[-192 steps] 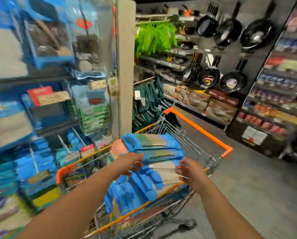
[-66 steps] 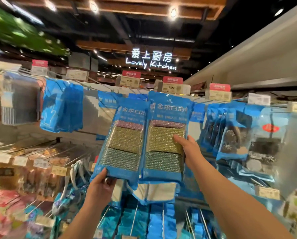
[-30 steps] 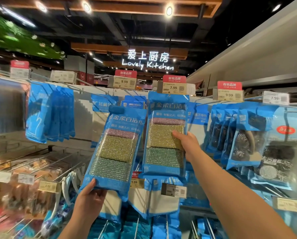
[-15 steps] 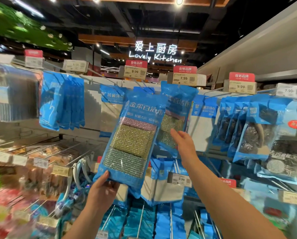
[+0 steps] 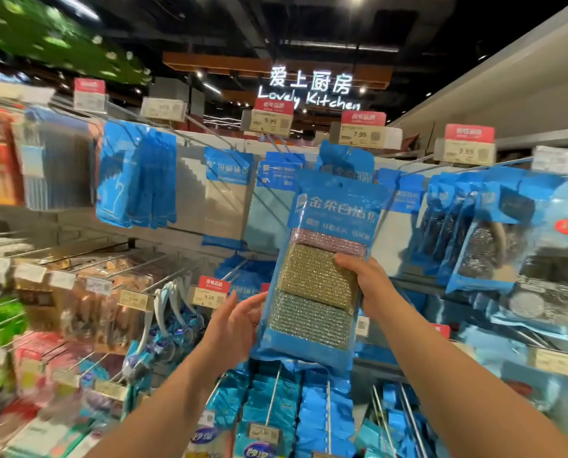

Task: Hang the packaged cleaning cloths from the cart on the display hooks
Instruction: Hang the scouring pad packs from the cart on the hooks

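Blue plastic pack of scouring cloths (image 5: 325, 269) is pinched at mid-height by the right hand (image 5: 368, 285), raised before the display hook, apparently not yet hung. Left hand (image 5: 234, 322), fingers spread, hovers beside it. Identical pack (image 5: 345, 163) hangs behind.

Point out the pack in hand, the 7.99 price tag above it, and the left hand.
Cloth pack (image 5: 312, 292): head view, on the gold cloth behind the clear window.
7.99 price tag (image 5: 360, 135): head view, on its pale lower panel.
Left hand (image 5: 234, 322): head view, on the palm.
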